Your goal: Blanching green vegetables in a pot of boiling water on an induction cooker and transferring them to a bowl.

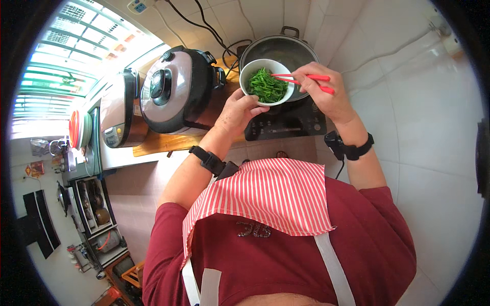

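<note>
My left hand (243, 106) grips the lower left side of a white bowl (245, 72), thumb at its rim. Chopped green vegetables (268, 86) fill much of the bowl. In my right hand (321, 86) are red chopsticks (316, 77), their tips at the greens on the bowl's right side. The bowl is above the near left part of a dark round pan (294, 49), partly hiding it. That pan stands on a black induction cooker (285, 126) with a control panel along its near edge. What lies in the pan is hard to make out.
Left of the cooker, a large electric pressure cooker (174, 91) and a smaller rice cooker (118, 111) stand by a barred window. A wooden board (147, 147) shows beneath them. Black cables (214, 30) run behind. A tiled wall (417, 114) rises close on the right.
</note>
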`<state>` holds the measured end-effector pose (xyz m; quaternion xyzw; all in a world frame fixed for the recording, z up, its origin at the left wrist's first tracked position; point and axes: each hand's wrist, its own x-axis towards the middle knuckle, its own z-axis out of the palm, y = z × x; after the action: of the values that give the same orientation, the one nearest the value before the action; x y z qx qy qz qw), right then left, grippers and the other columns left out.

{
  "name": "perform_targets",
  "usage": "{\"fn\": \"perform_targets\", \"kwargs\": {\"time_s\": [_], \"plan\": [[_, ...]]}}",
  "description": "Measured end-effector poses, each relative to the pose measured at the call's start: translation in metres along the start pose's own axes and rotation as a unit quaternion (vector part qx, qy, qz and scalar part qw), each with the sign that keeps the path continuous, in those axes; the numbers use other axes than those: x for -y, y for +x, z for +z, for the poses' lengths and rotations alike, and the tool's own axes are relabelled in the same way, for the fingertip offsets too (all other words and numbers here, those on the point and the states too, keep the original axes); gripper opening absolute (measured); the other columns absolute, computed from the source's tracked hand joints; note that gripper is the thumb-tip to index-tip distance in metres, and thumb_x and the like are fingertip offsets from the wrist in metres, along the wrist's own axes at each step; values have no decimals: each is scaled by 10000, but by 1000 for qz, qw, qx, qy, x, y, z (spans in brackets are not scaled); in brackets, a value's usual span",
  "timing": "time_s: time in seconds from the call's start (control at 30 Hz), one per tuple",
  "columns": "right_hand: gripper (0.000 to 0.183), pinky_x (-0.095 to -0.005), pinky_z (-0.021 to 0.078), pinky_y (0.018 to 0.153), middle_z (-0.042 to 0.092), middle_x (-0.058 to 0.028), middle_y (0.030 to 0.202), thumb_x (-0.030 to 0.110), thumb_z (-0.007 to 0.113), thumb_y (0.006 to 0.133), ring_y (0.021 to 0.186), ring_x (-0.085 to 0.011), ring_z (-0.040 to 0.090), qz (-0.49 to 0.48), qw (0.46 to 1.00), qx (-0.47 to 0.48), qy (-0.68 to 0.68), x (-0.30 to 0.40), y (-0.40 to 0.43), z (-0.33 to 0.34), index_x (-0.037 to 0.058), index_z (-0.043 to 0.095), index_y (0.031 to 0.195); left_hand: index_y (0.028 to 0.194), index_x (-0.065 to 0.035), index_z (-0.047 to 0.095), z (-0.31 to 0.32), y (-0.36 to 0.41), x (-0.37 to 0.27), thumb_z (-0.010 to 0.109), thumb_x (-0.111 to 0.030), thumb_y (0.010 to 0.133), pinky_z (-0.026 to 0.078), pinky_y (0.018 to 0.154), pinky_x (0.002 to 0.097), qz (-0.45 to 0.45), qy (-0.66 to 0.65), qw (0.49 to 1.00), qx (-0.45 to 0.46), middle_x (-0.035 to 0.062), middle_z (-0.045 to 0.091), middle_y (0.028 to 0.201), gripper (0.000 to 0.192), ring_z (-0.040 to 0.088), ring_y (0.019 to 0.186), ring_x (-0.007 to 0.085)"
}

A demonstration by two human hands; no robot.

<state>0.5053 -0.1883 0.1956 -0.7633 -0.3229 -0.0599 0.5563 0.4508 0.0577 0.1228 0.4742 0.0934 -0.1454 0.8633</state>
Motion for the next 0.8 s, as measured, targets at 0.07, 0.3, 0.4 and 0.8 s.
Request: {"fn": "perform_targets", "kwargs": {"time_s": [0.07, 0.3, 0.4, 0.8], "plan": [[142, -282, 500, 649, 659, -73, 821, 140, 607, 924, 701, -176, 642, 58, 996, -42, 51, 9, 0, -6, 16, 674, 941, 1280, 33, 490, -3, -4, -2, 533, -75, 919, 528, 966, 440, -6, -5, 1000, -8, 168, 606, 1229, 379, 624, 1118, 293], [266, -277, 494, 562, 667, -75, 799, 273, 560, 940, 533, -151, 605, 255, 961, -103, -3, -51, 20, -33, 39, 681, 972, 1269, 43, 497, -25, -36, -10, 557, -70, 897, 559, 908, 418, -29, -30, 999, -11, 170, 613, 1207, 393, 647, 1070, 289], [312, -325, 505, 574, 666, -73, 705, 314, 551, 936, 502, -205, 636, 306, 946, -65, -83, -81, 17, -20, 33, 680, 971, 1329, 46, 445, -29, -52, -15, 511, -80, 918, 536, 948, 436, -44, -8, 999, -11, 183, 576, 1271, 434, 620, 1122, 303], [275, -267, 534, 551, 655, -76, 797, 287, 576, 954, 554, -157, 638, 241, 946, -123, 178, -117, 52, 18, 39, 691, 982, 1323, 60, 439, -42, -83, -9, 566, -111, 908, 550, 937, 433, -40, -29, 999, -13, 190, 571, 1272, 467, 624, 1123, 301]]}}
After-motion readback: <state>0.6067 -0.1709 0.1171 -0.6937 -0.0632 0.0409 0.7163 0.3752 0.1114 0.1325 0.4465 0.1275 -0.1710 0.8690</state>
